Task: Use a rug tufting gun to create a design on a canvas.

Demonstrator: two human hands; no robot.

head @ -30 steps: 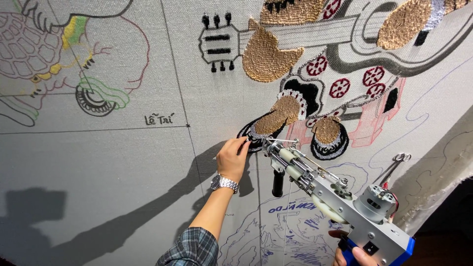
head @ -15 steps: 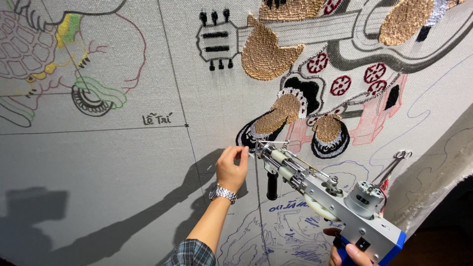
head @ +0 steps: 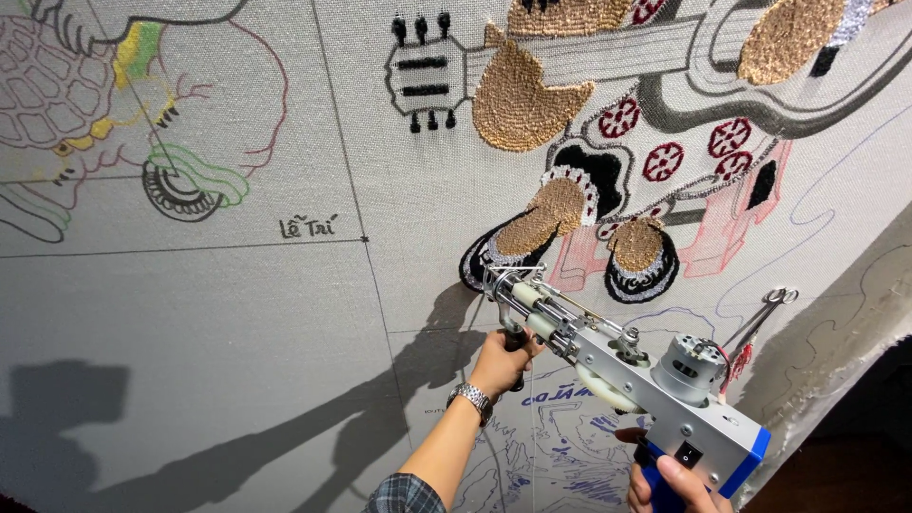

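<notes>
Tufting gun, long axis running from lower right up to upper left, needle end pointing at canvas just below a black-and-gold tufted patch. Left hand closed around front grip; right hand wrapped on blue rear handle. Handwritten dark label at centre left.

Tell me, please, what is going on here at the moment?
A person holds a tufting gun against a stretched cloth with drawn outlines and some finished tufted patches. The left hand grips the front handle; the right hand holds the blue rear grip. The gun's tip sits just below a black and gold patch.
</notes>
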